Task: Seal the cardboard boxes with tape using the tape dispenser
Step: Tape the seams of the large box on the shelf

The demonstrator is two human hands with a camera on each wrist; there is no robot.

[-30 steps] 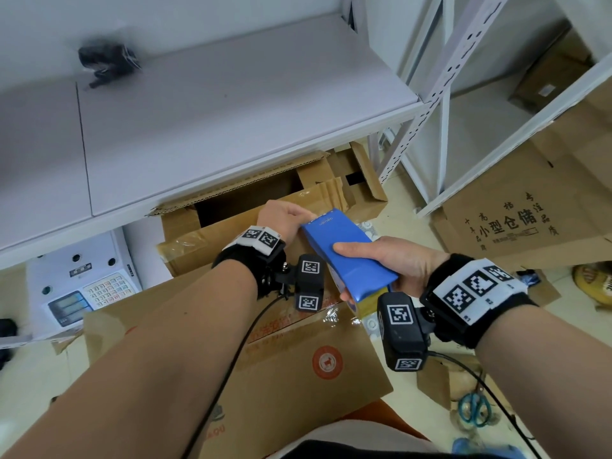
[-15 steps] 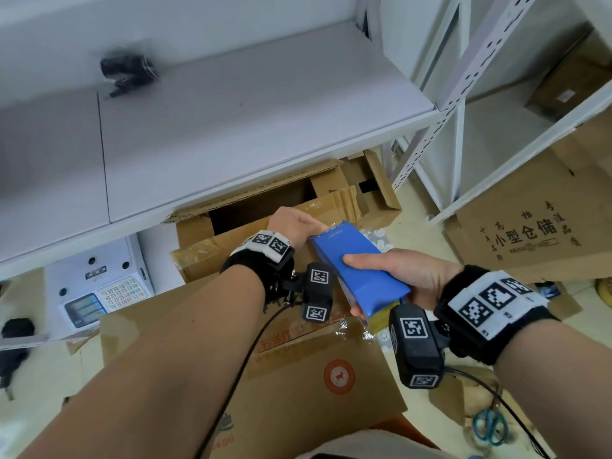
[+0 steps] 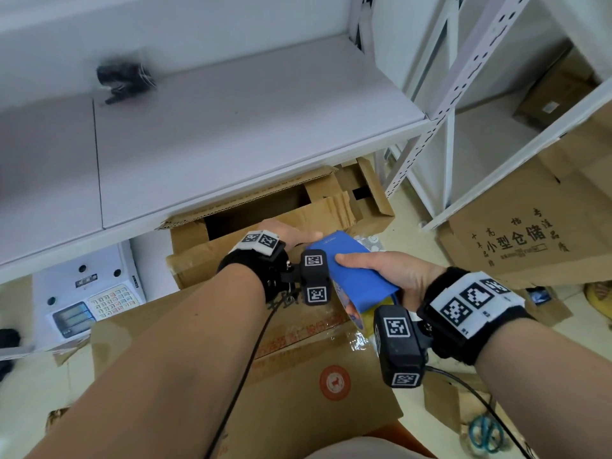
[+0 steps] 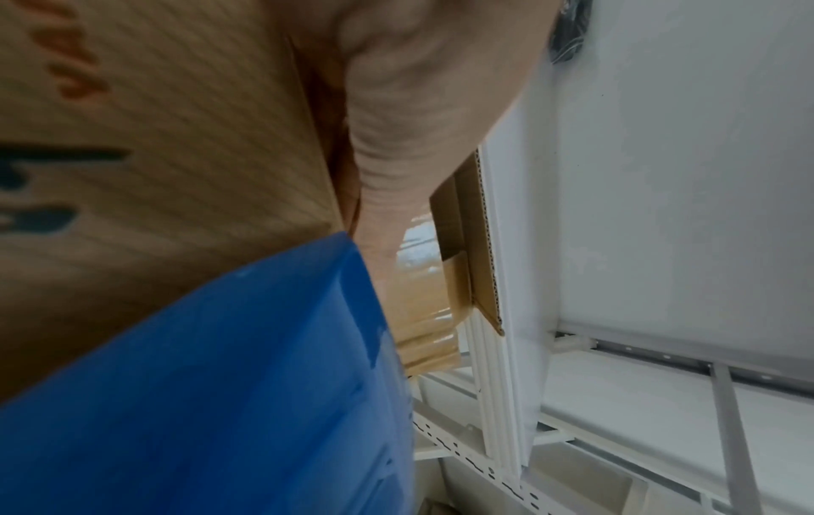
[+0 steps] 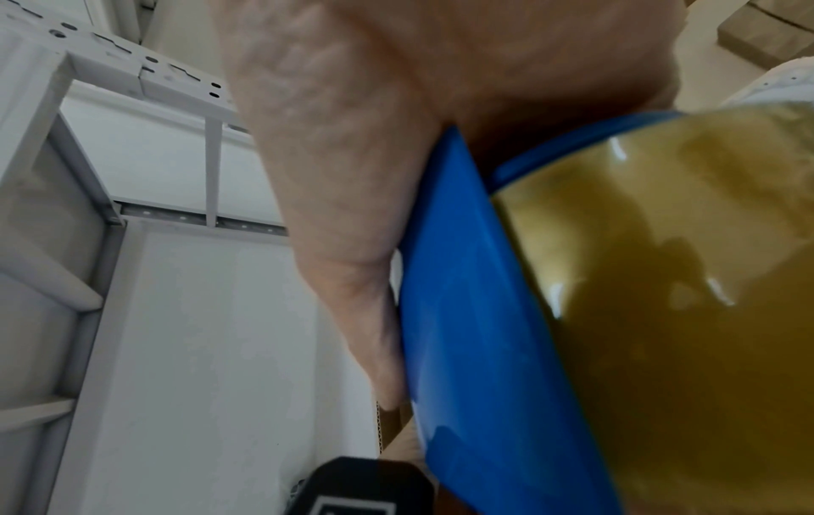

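Observation:
My right hand [image 3: 381,270] grips a blue tape dispenser [image 3: 351,273] over the far end of a brown cardboard box [image 3: 298,376] with an orange round logo. The right wrist view shows the dispenser's blue shell [image 5: 462,313] and its yellowish tape roll [image 5: 682,313] filling the right side. My left hand [image 3: 308,235] lies on the box's far end, fingers pointing at the dispenser's tip. In the left wrist view a finger [image 4: 396,209] presses against the cardboard [image 4: 154,139] beside glossy tape [image 4: 427,313] folded over the box edge.
A white metal shelf [image 3: 231,127] overhangs the far end, with a black object [image 3: 124,79] on it. An open carton [image 3: 265,210] sits under the shelf. A white keypad device [image 3: 89,303] stands left. Printed flat cardboard [image 3: 516,240] leans right. Teal scissors [image 3: 485,432] lie on the floor.
Both hands keep nearly the same pose on the box and the dispenser. The head view has shifted slightly, so everything sits a little lower in the picture.

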